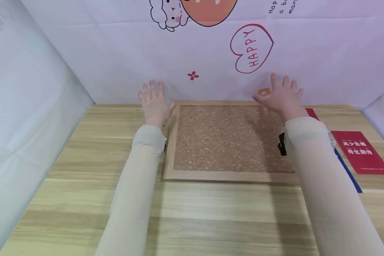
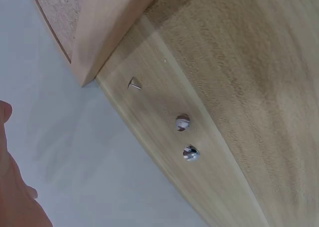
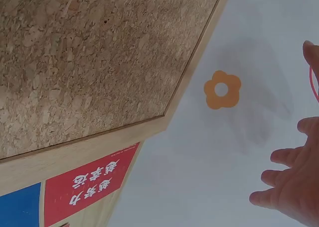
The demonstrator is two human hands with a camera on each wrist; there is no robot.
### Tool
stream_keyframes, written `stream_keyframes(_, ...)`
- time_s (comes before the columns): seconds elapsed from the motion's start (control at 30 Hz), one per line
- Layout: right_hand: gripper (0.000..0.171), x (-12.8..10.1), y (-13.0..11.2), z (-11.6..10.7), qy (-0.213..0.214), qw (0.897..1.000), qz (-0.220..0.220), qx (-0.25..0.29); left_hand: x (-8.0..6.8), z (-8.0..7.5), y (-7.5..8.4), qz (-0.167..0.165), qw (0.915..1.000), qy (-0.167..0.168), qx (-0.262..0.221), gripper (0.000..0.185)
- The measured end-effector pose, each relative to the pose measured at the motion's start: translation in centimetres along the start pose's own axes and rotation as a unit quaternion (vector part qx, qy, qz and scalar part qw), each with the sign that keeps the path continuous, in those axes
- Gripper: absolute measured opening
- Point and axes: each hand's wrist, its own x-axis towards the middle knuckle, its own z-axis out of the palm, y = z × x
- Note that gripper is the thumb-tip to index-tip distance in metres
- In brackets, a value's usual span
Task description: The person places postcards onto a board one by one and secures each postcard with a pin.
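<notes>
A cork board [image 1: 230, 138] in a pale wooden frame [image 1: 230, 175] lies flat on the wooden table [image 1: 192, 213]. My left hand [image 1: 154, 101] hovers with spread fingers beside the board's far left corner, holding nothing. Above the far right corner my right hand [image 1: 283, 95] is spread too, fingers straight and empty. In the left wrist view, two round-headed pushpins [image 2: 182, 122] [image 2: 190, 153] and a small tack [image 2: 134, 84] lie on the table close to the frame's corner [image 2: 102, 28]. The right wrist view shows the cork [image 3: 89, 62] and my fingers [image 3: 289, 187] over the white cloth.
A red card [image 1: 361, 152] and a blue sheet [image 1: 348, 171] lie right of the board; a second red card [image 3: 87, 183] peeks out at the frame's corner. White printed cloth [image 1: 211, 57] walls the back and both sides. A black clip [image 1: 282, 144] shows at my right sleeve.
</notes>
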Motion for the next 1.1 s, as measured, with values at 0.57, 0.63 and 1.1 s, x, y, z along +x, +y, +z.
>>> stream_keyframes(0.57,0.093,0.0,3.4,0.4,-0.002,1.000,-0.005,-0.009,-0.6,1.6,-1.2,0.052,0.9979,-0.035,0.016,0.074)
stream_keyframes(0.63,0.092,-0.1,4.1,0.5,-0.003,1.000,0.000,-0.003,-0.9,1.9,-1.3,0.056,0.9972,-0.048,0.008,0.071)
stream_keyframes(1.1,0.104,-2.0,9.7,0.9,-0.020,0.998,0.051,0.031,-1.0,3.8,-1.7,0.172,0.9809,-0.073,0.053,0.055)
